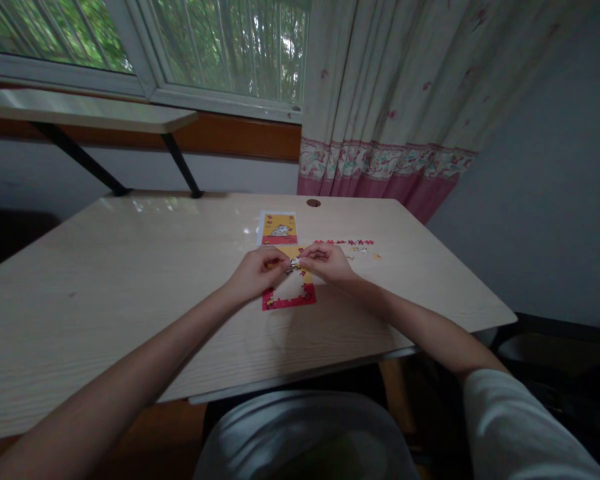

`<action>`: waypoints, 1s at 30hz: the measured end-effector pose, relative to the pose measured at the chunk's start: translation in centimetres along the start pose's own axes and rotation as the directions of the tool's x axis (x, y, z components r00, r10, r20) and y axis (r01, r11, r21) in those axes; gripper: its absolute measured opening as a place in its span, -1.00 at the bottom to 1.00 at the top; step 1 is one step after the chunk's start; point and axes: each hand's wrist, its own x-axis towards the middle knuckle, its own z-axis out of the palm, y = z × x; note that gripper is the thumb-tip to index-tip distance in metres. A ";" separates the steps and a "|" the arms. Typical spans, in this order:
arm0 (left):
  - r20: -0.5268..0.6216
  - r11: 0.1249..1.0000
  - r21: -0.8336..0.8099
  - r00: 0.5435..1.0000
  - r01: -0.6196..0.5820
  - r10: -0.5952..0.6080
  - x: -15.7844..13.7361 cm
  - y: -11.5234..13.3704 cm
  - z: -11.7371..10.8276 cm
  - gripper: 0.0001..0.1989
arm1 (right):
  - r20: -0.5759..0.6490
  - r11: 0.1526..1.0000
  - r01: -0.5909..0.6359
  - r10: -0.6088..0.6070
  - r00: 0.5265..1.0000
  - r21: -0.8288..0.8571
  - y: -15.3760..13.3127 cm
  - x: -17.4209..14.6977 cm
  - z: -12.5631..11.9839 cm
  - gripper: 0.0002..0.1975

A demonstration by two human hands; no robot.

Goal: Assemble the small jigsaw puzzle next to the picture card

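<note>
My left hand [260, 272] and my right hand [329, 262] meet over a jigsaw puzzle [289, 304], both with fingers pinched. Between their fingertips is a small, mostly white puzzle piece [295, 262]. The puzzle has a red lower border and yellow upper parts, with bare tabletop showing inside the frame. My hands cover much of its upper half. Just behind it lies a reference picture [280, 229] of a white cartoon animal on yellow and red. Right of my right hand, several red pieces [344, 243] form a row, with loose white and yellow pieces [363, 251] nearer me.
All of this rests on a pale wooden desk [130, 287]. A raised shelf [85, 110] on black legs stands at the back left. The desk has a round cable hole [313, 203] near its back edge. A curtain [380, 100] hangs behind, beside the window.
</note>
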 end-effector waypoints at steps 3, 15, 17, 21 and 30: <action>-0.023 0.999 -0.012 0.998 0.052 -0.053 0.0 0.0 -0.1 -0.78 | -0.045 0.991 0.061 -0.067 0.997 -0.122 -0.1 -0.3 -0.2 -0.69; 0.011 0.997 0.071 1.000 -0.021 0.020 0.0 -0.3 -0.7 -0.81 | 0.075 0.652 0.354 -0.415 0.907 -0.671 -0.8 -0.8 -0.7 -0.84; 0.025 0.997 0.069 0.999 -0.025 0.023 0.0 -0.2 -0.8 -0.80 | 0.099 0.615 0.372 -0.431 0.897 -0.695 -0.6 -0.7 -0.7 -0.82; 0.041 0.997 0.065 0.999 -0.031 0.028 -0.1 -0.1 -0.9 -0.78 | 0.140 0.557 0.408 -0.461 0.876 -0.724 -0.3 -0.7 -0.8 -0.80; 0.060 0.977 0.174 0.992 -0.120 0.111 0.2 -1.3 -2.3 -0.77 | 0.120 0.604 0.346 -0.382 0.917 -0.718 -0.1 -1.0 -0.4 -0.88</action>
